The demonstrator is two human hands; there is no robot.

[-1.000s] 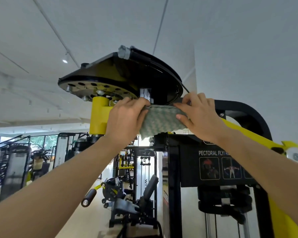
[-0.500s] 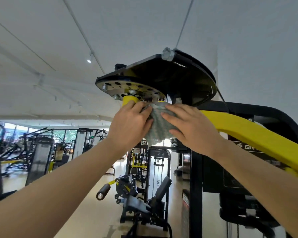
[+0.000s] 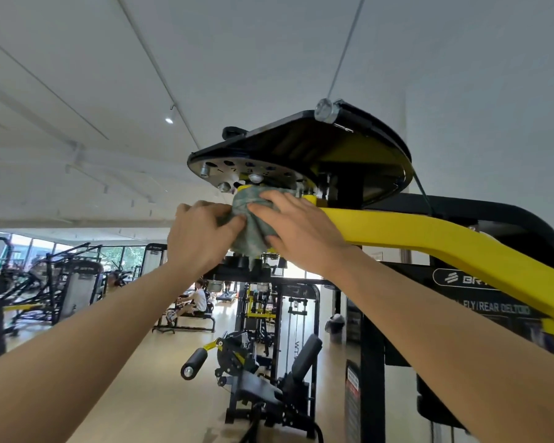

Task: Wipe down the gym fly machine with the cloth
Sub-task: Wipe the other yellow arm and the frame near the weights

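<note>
A grey-green cloth (image 3: 251,219) is wrapped round the yellow pivot post just under the black cam plate (image 3: 301,158) of the fly machine. My left hand (image 3: 200,238) grips the cloth's left side, thumb and fingers curled on it. My right hand (image 3: 298,231) lies over the cloth's right side, its fingers folded round the fabric and the post. The machine's yellow arm (image 3: 445,241) runs from the post down to the right. The post itself is hidden by the cloth and both hands.
The black frame (image 3: 480,215) and its exercise label (image 3: 493,308) stand behind the yellow arm at right. A leg machine (image 3: 259,372) sits below on the wooden floor. Other gym machines fill the left. A person sits on a rower (image 3: 192,302) far back.
The view has swung left, so the machine sits further right. Both hands have carried the cloth from the front of the frame onto the yellow post under the cam plate.
</note>
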